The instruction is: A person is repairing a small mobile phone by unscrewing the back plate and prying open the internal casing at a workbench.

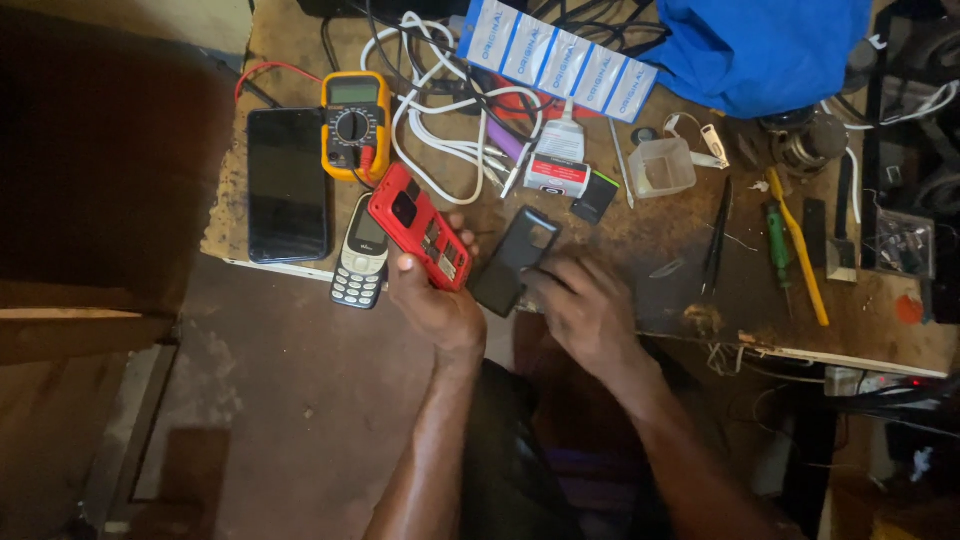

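My left hand (432, 300) grips a red phone body (420, 227) with its back open and its insides showing, held tilted above the bench's front edge. My right hand (583, 303) rests on the bench with its fingers on a dark phone back cover (512, 260) that lies flat between the two hands. A silver and dark keypad phone (360, 252) lies face up just left of the red phone.
A black smartphone (287, 185) and a yellow multimeter (355, 125) lie at the left of the wooden bench (670, 255). White cables (440, 110), a strip of white sachets (560, 58), a clear plastic cup (660, 167), tweezers (716, 240), green and yellow screwdrivers (795, 250) and a blue cloth (760, 50) are spread across the back.
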